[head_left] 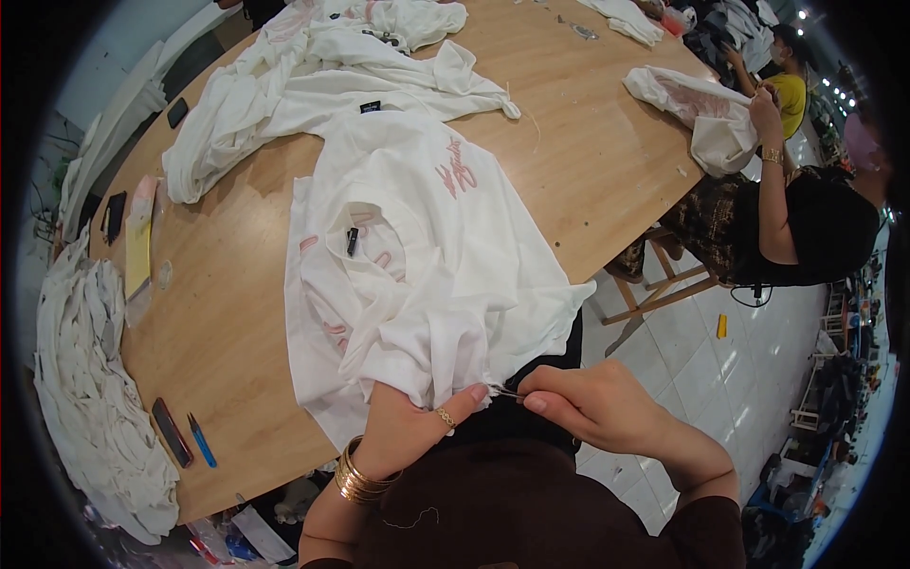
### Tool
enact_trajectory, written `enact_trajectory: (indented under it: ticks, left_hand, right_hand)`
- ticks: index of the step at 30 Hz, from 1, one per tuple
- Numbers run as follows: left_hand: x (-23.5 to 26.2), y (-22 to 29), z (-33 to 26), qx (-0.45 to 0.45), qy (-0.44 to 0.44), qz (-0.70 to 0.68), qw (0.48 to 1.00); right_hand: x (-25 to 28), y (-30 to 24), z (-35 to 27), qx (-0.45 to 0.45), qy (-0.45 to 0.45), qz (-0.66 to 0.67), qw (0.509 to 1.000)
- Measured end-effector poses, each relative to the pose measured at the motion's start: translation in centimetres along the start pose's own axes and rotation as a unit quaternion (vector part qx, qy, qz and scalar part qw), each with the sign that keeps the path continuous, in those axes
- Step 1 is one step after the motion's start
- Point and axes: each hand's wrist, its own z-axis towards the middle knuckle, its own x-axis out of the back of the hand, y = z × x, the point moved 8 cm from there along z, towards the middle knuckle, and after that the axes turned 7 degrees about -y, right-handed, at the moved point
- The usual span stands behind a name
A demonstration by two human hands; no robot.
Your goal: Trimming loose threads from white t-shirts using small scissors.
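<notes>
White garment, edge pinched

Lies on smooth wooden table, rumpled, soft; round neck, dark label; outline lost among overlapping white layers. Left hand grips its edge, fingers partly hidden under cloth. Slim metal tool, type unclear, mostly covered by right hand clenched round it.

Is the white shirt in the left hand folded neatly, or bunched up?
Bunched up: the white shirt lies in loose, uneven creases beyond the left hand.

White shirt with pink script, light-brown table, blue tweezers.
</notes>
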Motion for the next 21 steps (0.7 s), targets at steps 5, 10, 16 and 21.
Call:
enact_trajectory:
  ticks: [5, 10, 16, 21]
  left_hand:
    - [0.0, -0.2, -0.1, 0.007, -0.004, -0.020, 1.000]
    - [-0.1, 0.1, 0.0, -0.002, -0.005, -0.012, 1.000]
    - [-0.1, -0.1, 0.0, -0.008, -0.007, 0.001, 1.000]
    - [-0.2, 0.1, 0.0, -0.026, -0.004, 0.039, 0.999]
  right_hand:
    - [-0.8, 1.3, 0.3, -0.039, -0.024, 0.071, 0.996]
    - [-1.3, 2.1, 0.5, -0.071, -0.033, 0.113, 0.991]
    - [-1.6, 2.2, 0.5, -0.094, -0.069, 0.153, 0.981]
    - [-0.3, 0.7, 0.2, -0.058, -0.024, 0.014, 0.998]
